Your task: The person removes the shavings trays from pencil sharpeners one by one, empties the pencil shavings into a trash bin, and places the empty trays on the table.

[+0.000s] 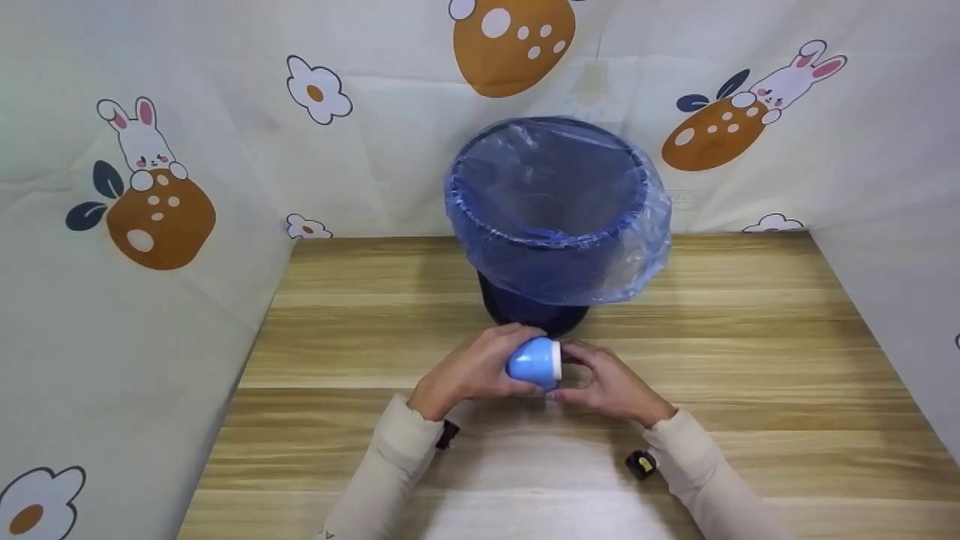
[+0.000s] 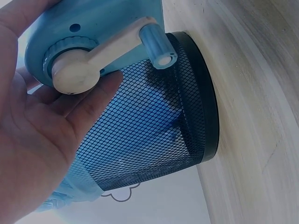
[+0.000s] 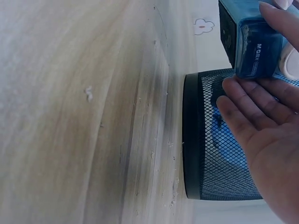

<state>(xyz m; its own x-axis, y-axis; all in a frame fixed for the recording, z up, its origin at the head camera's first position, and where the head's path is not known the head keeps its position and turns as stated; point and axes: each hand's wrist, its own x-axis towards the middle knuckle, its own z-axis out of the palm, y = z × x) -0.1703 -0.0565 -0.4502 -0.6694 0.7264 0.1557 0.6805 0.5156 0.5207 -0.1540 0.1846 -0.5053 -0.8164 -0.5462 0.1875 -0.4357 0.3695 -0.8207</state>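
A light-blue hand-crank pencil sharpener (image 1: 534, 363) is held in front of the bin, a white part facing right in the head view. My left hand (image 1: 476, 369) grips its left side, thumb and fingers on opposite sides. The left wrist view shows its pale crank (image 2: 117, 46) with a blue knob, close to the fingers of the left hand (image 2: 37, 135). My right hand (image 1: 611, 384) holds the other side between thumb and fingertips. A dark translucent drawer (image 3: 256, 56) with lettering shows in the right wrist view, above the fingers of the right hand (image 3: 275, 144).
Right behind the hands stands a dark mesh wastebasket (image 1: 532, 311), its rim covered by a translucent blue bag (image 1: 637, 262). Patterned cloth (image 1: 375, 165) hangs behind and beside the wooden table (image 1: 360, 315). Pale specks (image 3: 88, 93) lie on the tabletop.
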